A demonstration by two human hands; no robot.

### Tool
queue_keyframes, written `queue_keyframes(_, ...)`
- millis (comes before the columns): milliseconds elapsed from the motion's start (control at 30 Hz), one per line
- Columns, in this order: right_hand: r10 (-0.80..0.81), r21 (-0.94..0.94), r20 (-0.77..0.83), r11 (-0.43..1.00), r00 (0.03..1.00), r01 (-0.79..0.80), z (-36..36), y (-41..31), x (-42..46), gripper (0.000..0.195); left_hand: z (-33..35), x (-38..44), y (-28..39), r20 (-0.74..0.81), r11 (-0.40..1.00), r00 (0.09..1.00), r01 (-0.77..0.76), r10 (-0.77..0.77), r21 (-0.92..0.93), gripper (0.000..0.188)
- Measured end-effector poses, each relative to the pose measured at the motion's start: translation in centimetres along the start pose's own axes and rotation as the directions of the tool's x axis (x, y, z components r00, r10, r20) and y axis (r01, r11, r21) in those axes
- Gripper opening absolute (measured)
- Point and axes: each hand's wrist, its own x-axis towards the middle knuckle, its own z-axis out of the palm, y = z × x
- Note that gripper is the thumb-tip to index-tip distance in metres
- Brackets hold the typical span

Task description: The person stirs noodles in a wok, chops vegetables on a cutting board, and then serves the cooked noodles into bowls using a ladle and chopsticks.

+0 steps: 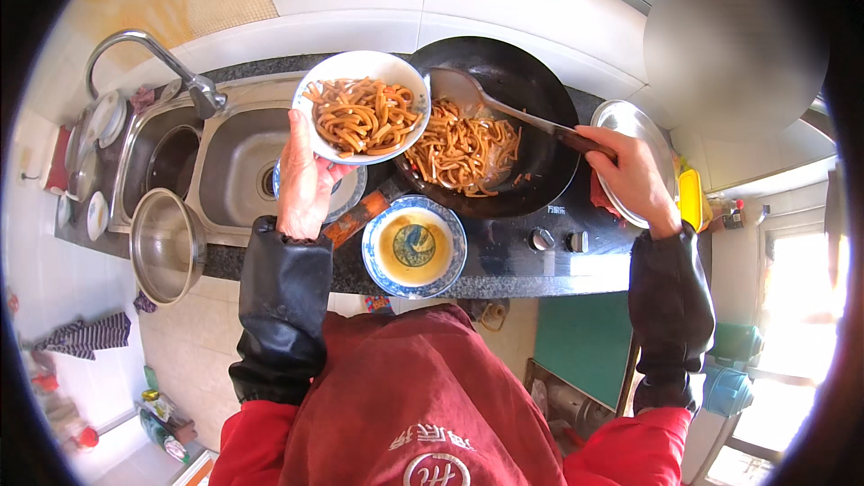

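Observation:
My left hand (304, 175) holds up a white bowl (412, 77) with brown noodle-like strips (364, 115) in it, tilted beside the wok's left rim. In my right hand (631, 172) is the handle of a metal wok spatula (455, 89), whose blade rests inside the black wok (540, 91). More brown strips (466, 148) lie in the left part of the wok, with bits of red among them. Just in front of the wok stands a blue-and-white bowl (415, 209) with a thin yellowish residue inside.
Left of the wok is a double steel sink (229, 148) with a curved faucet (152, 47). A steel basin (165, 246) sits over the counter's front edge. The wok's wooden handle (358, 216) points toward me. A metal lid (631, 121) stands at the right, near the stove knobs (542, 239).

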Motion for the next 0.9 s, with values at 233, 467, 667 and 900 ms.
queue_keyframes(233, 0.125, 0.087, -0.22, 0.99, 0.967, -0.108, -1.6, 6.6, -5.1, 0.031, 0.7, 0.4, -0.3, -0.033, 1.0, 0.999, -0.001, 0.001, 0.0, 0.06)
queue_keyframes(467, 0.423, 0.428, 0.024, 0.815, 0.906, -0.391, -1.0, 7.4, -7.6, 0.031, 1.2, 0.5, -0.6, 0.021, 0.998, 0.999, 0.035, -0.036, 0.049, 0.064)
queue_keyframes(667, 0.376, 0.779, 0.248, 0.471, 0.893, -0.415, 5.4, 5.6, -7.4, 0.033, 1.5, 0.1, -0.7, 0.027, 0.997, 0.999, 0.033, -0.035, 0.07, 0.065)
queue_keyframes(900, 0.432, 0.851, 0.211, 0.36, 0.877, -0.382, 5.6, 6.6, -8.8, 0.032, 0.8, 0.0, -0.8, -0.014, 0.998, 0.999, 0.03, -0.03, 0.047, 0.064)
